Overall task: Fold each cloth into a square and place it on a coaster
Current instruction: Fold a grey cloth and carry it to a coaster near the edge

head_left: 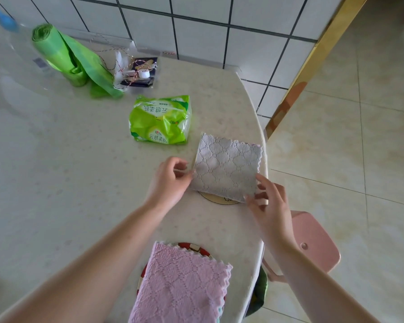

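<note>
Already the pink cloth (pixel 182 283) lies folded on its red-rimmed coaster (pixel 194 247); the grey cloth (pixel 226 169) covers a pale coaster (pixel 216 198); left hand (pixel 170 180) and right hand (pixel 269 201) pinch its edges, squaring it; little seems left.

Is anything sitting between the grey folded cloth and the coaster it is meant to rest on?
Nothing visible. The grey cloth already lies over the pale coaster, whose rim shows at the cloth's near edge. The left hand and right hand are at its near corners.
</note>
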{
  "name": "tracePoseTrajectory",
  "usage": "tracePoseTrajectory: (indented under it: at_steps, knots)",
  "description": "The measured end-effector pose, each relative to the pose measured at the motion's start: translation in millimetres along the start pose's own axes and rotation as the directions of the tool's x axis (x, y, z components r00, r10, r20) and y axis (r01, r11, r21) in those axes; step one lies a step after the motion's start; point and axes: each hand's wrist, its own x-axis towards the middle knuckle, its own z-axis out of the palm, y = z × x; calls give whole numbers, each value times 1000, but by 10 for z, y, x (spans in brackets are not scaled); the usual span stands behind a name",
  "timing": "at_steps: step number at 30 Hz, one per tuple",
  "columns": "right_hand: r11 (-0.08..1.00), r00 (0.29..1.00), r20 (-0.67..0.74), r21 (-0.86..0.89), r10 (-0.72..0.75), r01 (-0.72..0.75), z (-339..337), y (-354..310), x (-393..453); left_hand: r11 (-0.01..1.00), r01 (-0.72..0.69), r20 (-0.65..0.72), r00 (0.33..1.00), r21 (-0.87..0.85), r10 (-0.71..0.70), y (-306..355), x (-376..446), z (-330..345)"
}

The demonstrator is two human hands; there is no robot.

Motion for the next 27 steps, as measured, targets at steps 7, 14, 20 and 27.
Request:
tracePoseTrajectory:
  at_steps: [7,14,20,27]
  knots:
    - [992,998,28,-105,-61,64,22,37,-81,997,-26,32,999,74,23,-123,-82,-4]
    - [987,996,12,-128,-92,93,-3,50,-123,991,-42,14,999,130,40,-62,-123,-32]
    - [692,882,245,-550,-403,468,94,-15,-316,490,-716,304,673,497,675,-147,-412,54]
    - [591,898,390,-682,-205,431,117,68,-369,425,-665,517,746,614,420,-359,-446,74]
